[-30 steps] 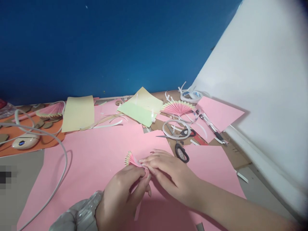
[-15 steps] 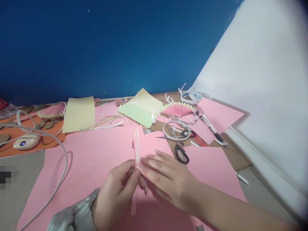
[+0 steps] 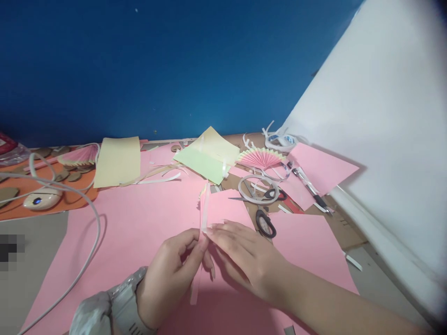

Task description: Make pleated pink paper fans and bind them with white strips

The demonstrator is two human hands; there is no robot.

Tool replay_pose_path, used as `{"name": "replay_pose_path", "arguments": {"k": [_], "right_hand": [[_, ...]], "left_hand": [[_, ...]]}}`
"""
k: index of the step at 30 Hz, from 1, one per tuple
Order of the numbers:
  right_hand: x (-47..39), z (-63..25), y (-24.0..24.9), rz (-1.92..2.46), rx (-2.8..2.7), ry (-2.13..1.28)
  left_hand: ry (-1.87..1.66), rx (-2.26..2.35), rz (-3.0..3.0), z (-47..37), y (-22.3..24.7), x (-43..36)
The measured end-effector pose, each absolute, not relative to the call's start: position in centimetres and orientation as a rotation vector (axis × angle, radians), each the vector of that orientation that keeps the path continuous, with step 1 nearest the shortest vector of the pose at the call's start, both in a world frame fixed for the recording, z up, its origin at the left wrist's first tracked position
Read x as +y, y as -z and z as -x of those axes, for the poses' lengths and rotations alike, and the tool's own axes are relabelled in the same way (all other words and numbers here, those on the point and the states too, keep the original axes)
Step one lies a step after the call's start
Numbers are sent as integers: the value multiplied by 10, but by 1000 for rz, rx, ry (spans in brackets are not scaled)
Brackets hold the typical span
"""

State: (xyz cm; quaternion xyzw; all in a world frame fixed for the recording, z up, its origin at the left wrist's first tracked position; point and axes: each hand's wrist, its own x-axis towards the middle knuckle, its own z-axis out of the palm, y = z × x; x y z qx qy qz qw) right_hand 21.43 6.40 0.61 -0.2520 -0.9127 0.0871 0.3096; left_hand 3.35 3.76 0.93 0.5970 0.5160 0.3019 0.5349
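My left hand (image 3: 174,270) is closed in a pinch on a narrow pleated pink paper (image 3: 203,204) with a pale yellow-green edge at its top. A whitish tape strip (image 3: 206,195) runs along that pleated paper, and a pale strip end hangs below my fingers. My right hand (image 3: 247,256) lies stretched out from the right, its fingertips touching the strip just above my left thumb. Its thumb is hidden. Beneath both hands is a large pink sheet (image 3: 122,242).
Scissors (image 3: 266,223) and a clear tape ring (image 3: 240,188) lie right of the hands. Behind are a pink pleated fan (image 3: 263,159), yellow-green paper (image 3: 209,156) and a pen (image 3: 310,188). A white cable (image 3: 97,228) loops at left, near a cream mouse-like device (image 3: 42,199).
The view has shifted slightly. My right fingertips have moved a little up along the strip, with their fingers closer together. My left hand keeps its pinch on the pleated paper.
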Motion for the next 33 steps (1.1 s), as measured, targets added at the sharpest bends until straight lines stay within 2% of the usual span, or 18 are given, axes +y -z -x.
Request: {"name": "replay_pose_path", "arguments": {"k": [11, 21, 30, 33], "right_hand": [[63, -213, -2, 694, -2396, -454], [60, -213, -5, 691, -2395, -465], [58, -213, -8, 694, -2350, -696], [58, -215, -7, 765, -2314, -652]], "left_hand": [[-704, 1242, -1464, -34, -12, 40], [-732, 1215, -1414, -33, -12, 39], [-745, 1205, -1402, -33, -9, 39], [-704, 1236, -1425, -33, -10, 38]]}}
